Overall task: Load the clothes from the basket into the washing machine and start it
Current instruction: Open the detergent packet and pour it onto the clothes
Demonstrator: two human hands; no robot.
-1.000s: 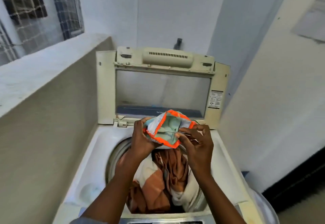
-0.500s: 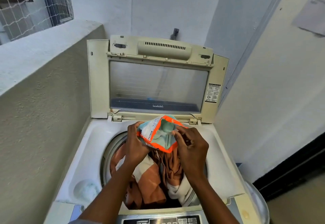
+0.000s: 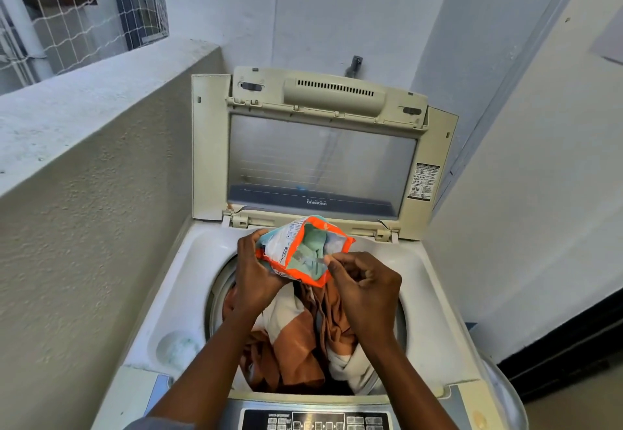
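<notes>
Orange-edged packet (image 3: 303,247) sits open-mouthed over the drum (image 3: 215,291) near the back edge of the washer (image 3: 175,281). Its side is gripped by the left hand (image 3: 256,274), and the right hand (image 3: 364,288) pinches its near lip. Brown and white clothes (image 3: 303,338) lie in the drum. At the washer's back edge the lid (image 3: 320,160) stands upright.

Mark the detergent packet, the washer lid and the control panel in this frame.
detergent packet (image 3: 284,248): head view, on its white printed side.
lid (image 3: 320,160): head view, middle of its raised clear window.
control panel (image 3: 317,422): head view, dark button area at the front edge.
</notes>
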